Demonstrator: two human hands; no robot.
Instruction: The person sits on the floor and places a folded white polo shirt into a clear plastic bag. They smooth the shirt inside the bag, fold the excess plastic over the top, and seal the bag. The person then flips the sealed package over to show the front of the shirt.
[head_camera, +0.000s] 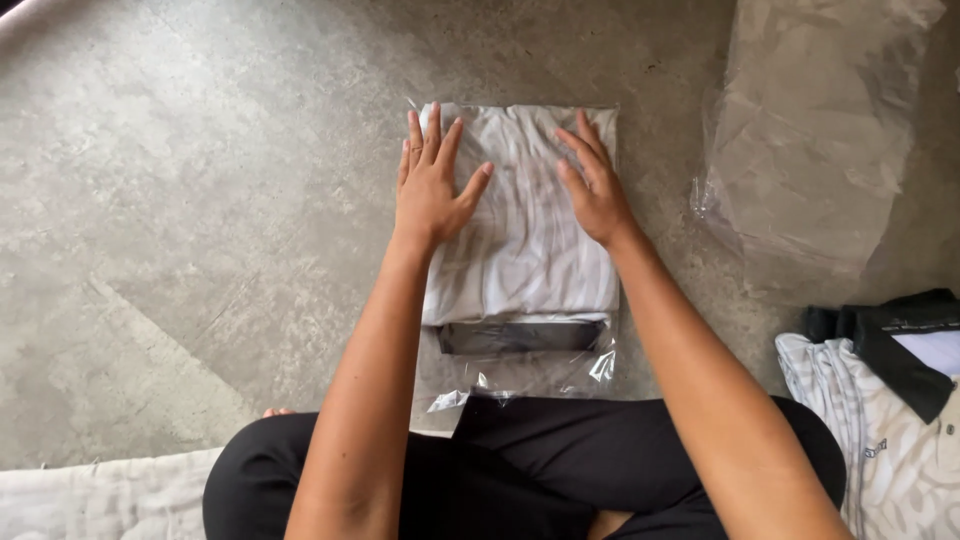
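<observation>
At the centre of the frame, the left hand (428, 185) and the right hand (595, 185) lie palm-down with fingers (440, 140) spread flat, pressing on one folded white garment (525, 250) sealed inside a clear plastic bag (520, 375). Neither hand pinches anything. The garment is soft and faintly striped, a neat rectangle with a dark collar band at its lower edge; the glossy bag crinkles below it. Everything rests on a mottled grey concrete floor (200, 200). One pile of empty crumpled clear bags (810, 130) lies at upper right. One white patterned shirt with a black collar (880, 400) sits at lower right.
</observation>
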